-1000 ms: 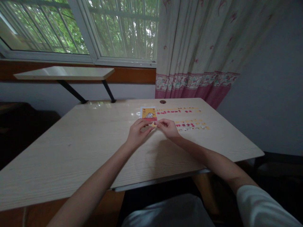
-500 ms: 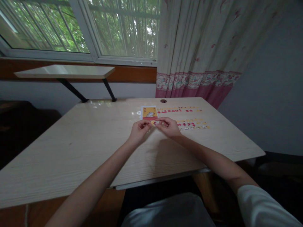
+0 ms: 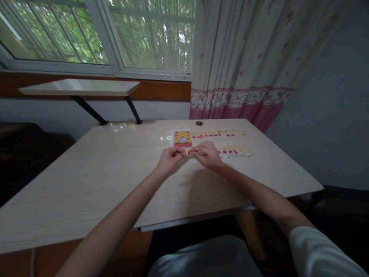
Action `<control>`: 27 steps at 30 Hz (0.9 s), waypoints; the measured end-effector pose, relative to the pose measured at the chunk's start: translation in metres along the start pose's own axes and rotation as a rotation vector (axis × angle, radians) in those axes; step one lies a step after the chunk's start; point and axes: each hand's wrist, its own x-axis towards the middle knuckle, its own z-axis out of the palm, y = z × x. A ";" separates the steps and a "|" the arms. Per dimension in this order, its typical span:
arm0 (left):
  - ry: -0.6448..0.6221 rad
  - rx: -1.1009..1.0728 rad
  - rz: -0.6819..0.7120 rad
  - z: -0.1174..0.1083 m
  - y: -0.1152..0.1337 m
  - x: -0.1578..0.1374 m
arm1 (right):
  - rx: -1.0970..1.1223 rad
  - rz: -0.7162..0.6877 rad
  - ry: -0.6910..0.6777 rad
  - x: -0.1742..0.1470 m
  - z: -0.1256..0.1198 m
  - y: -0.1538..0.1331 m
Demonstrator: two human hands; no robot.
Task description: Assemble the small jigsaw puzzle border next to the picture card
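My left hand is pinched closed on small yellow and dark red jigsaw puzzle pieces, held just above the desk. From the other side my right hand pinches the same small cluster, fingertips close to the left ones. The fingers hide most of it, so I cannot tell how the pieces fit together. Just beyond the hands lies a picture card with a white cartoon animal on yellow above a red band. To the right, loose puzzle pieces lie in rows sorted by colour: yellow, red and white.
The pale wooden desk spreads under both arms. A raised shelf on black legs stands at its back left. Near the back edge is a round cable hole. A curtain hangs behind, beside a window.
My right hand has shifted slightly, its fingers now straighter and a little further right. More of the dark red part shows between the fingertips. The left hand has hardly moved.
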 end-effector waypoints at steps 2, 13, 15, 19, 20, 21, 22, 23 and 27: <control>0.004 -0.002 0.054 -0.001 0.004 -0.001 | -0.007 0.020 0.020 0.001 -0.001 -0.001; 0.045 0.381 0.412 -0.009 0.015 -0.006 | -0.032 0.063 0.038 0.001 0.001 -0.004; 0.049 0.402 0.419 -0.009 0.015 -0.007 | -0.041 0.052 0.039 0.001 0.001 -0.004; 0.044 0.407 0.435 -0.009 0.015 -0.006 | -0.040 0.030 0.046 0.001 0.000 -0.004; 0.045 0.402 0.437 -0.010 0.016 -0.006 | -0.038 0.037 0.040 0.001 0.000 -0.004; 0.046 0.396 0.435 -0.010 0.016 -0.006 | -0.035 0.047 0.031 0.001 0.000 -0.004; 0.050 0.391 0.428 -0.010 0.016 -0.006 | -0.030 0.057 0.024 0.001 0.000 -0.004; 0.057 0.388 0.417 -0.011 0.016 -0.005 | -0.021 0.064 0.019 0.000 0.000 -0.004; 0.027 0.376 0.389 -0.011 0.009 -0.004 | 0.004 0.078 -0.011 -0.002 0.006 -0.004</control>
